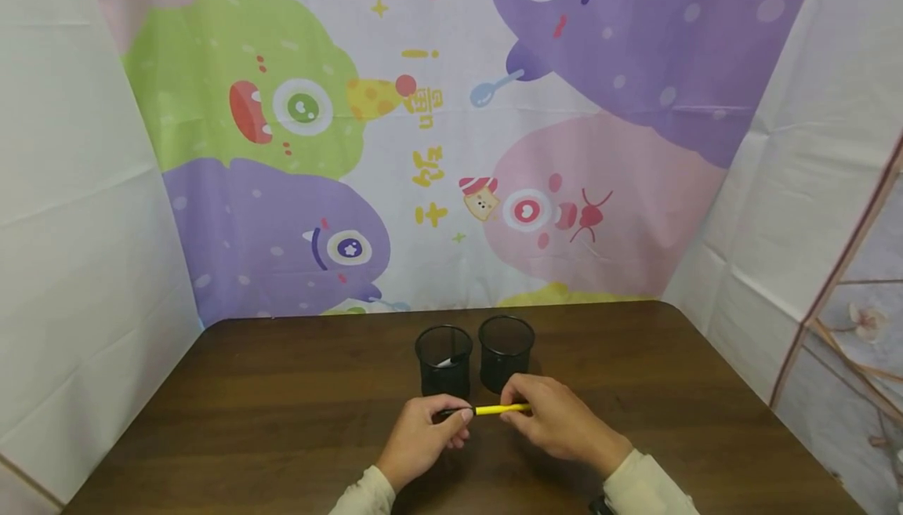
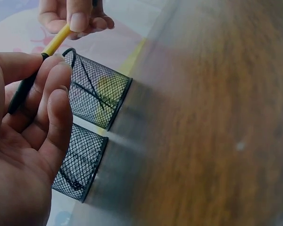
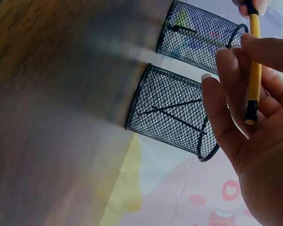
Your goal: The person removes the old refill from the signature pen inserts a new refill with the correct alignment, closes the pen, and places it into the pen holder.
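Observation:
A pen (image 1: 490, 410) with a yellow barrel and a black end is held level between both hands, just in front of two black mesh pen holders. My left hand (image 1: 426, 433) pinches its black end between thumb and fingers. At the yellow end, my right hand (image 1: 564, 425) grips the barrel; a black tip on the pen (image 3: 254, 84) pokes out past those fingers in the right wrist view. The left pen holder (image 1: 444, 382) contains a slim white and black item. Dark crossing lines show through the mesh of the right pen holder (image 3: 172, 113); what they are I cannot tell.
Both holders stand on a dark brown wooden table (image 1: 282, 405), towards its back edge. Behind it hangs a cloth printed with cartoon monsters (image 1: 303, 107). Pale cloth walls (image 1: 70, 186) close off the sides. Something small and dark (image 1: 600, 505) shows by the right sleeve.

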`<state>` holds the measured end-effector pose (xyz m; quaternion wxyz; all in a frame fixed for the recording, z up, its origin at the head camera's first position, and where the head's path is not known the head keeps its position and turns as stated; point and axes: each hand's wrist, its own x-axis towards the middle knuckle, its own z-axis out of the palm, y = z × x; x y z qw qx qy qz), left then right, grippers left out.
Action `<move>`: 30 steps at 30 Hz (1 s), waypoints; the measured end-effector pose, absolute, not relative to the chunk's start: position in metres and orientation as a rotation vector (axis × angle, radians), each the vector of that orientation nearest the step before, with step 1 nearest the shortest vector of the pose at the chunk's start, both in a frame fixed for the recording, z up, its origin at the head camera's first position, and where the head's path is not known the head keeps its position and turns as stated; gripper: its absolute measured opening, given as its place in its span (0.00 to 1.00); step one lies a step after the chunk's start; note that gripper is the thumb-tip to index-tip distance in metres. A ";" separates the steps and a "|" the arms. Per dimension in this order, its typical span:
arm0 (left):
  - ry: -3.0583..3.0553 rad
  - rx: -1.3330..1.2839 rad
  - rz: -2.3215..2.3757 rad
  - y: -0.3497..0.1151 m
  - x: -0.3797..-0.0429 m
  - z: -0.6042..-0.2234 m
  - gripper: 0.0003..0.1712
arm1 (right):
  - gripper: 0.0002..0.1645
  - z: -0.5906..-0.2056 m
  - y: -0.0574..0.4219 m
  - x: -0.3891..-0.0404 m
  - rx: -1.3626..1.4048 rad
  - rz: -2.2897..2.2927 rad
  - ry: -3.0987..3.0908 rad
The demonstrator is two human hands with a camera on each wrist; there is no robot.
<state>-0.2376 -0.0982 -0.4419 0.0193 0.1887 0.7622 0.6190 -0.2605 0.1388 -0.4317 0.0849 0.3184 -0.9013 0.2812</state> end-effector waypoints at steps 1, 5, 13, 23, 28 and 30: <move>2.364 0.583 1.920 -0.098 -0.237 -0.442 0.08 | 0.13 -0.432 0.139 -0.260 0.946 0.839 -2.684; 2.357 0.582 1.918 -0.098 -0.238 -0.444 0.08 | 0.15 -0.432 0.138 -0.260 0.937 0.833 -2.676; 2.356 0.597 1.926 -0.097 -0.242 -0.449 0.08 | 0.11 -0.432 0.137 -0.261 0.920 0.840 -2.689; 2.360 0.644 1.957 -0.099 -0.254 -0.468 0.07 | 0.17 -0.431 0.139 -0.264 0.959 0.858 -2.689; 2.329 0.652 2.007 -0.101 -0.257 -0.474 0.07 | 0.19 -0.430 0.141 -0.265 0.977 0.847 -2.715; 2.321 0.640 2.011 -0.102 -0.257 -0.476 0.08 | 0.19 -0.431 0.141 -0.265 0.985 0.858 -2.734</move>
